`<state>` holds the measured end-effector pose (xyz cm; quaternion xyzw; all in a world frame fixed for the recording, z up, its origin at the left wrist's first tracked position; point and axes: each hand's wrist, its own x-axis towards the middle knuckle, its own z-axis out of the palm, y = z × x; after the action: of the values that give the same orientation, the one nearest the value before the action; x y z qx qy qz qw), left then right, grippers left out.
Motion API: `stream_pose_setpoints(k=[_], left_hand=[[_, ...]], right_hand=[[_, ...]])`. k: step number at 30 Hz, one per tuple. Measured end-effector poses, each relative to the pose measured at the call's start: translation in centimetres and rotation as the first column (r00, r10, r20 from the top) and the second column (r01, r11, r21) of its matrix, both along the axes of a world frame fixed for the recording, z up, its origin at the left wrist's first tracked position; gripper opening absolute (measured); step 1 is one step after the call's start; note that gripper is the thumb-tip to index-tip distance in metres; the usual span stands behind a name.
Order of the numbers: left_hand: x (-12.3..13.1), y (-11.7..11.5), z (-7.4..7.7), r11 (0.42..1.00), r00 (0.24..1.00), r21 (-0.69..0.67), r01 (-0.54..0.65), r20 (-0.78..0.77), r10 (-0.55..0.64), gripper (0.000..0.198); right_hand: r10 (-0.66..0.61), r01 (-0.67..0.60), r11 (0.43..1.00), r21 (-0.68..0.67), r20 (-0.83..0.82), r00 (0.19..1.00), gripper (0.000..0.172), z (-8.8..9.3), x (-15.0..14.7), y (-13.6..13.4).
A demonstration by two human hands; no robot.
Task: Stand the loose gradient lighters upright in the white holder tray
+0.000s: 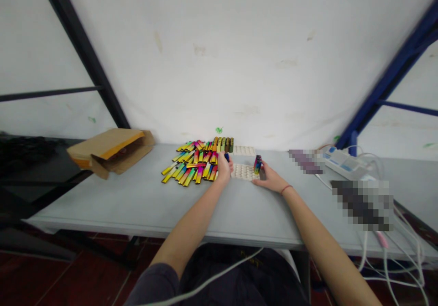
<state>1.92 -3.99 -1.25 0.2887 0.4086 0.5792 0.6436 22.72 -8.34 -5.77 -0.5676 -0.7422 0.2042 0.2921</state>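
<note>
A heap of several rainbow-coloured lighters point(193, 163) lies on the grey table point(137, 205). My left hand point(224, 169) is closed at the heap's right edge, with a small blue-tipped piece showing between its fingers. A white dimpled tray point(242, 173) lies between my hands. My right hand point(270, 178) rests at the tray's right end, fingers pinched on an upright rainbow lighter point(258, 164). A second white tray point(243, 150) lies just behind, with a row of upright lighters point(224, 143) at its left.
An open cardboard box point(109, 151) lies at the table's left end. A white power strip point(342, 160) and loose white cables point(393, 260) sit at the right. Black and blue frame bars run along both sides against a white wall.
</note>
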Motion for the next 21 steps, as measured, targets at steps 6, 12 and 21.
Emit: stream_pose_setpoints(k=[6, 12, 21], left_hand=[[0.0, 0.1, 0.0, 0.998, 1.0, 0.047, -0.03, 0.012, 0.029, 0.041], [0.6, -0.2, -0.7, 0.985, 0.994, 0.155, 0.078, -0.087, -0.065, 0.039], [2.2, -1.8, -2.1, 0.678, 0.822, 0.637, 0.366, -0.563, 0.085, 0.02]], right_hand=[[-0.004, 0.004, 1.0, 0.001, 0.01, 1.0, 0.1, 0.1, -0.1, -0.1], [-0.003, 0.003, 1.0, 0.004, 0.013, 1.0, 0.101, 0.1, -0.1, -0.1], [-0.05, 0.047, 0.997, 0.057, 0.045, 0.998, 0.101, -0.1, -0.4, -0.1]])
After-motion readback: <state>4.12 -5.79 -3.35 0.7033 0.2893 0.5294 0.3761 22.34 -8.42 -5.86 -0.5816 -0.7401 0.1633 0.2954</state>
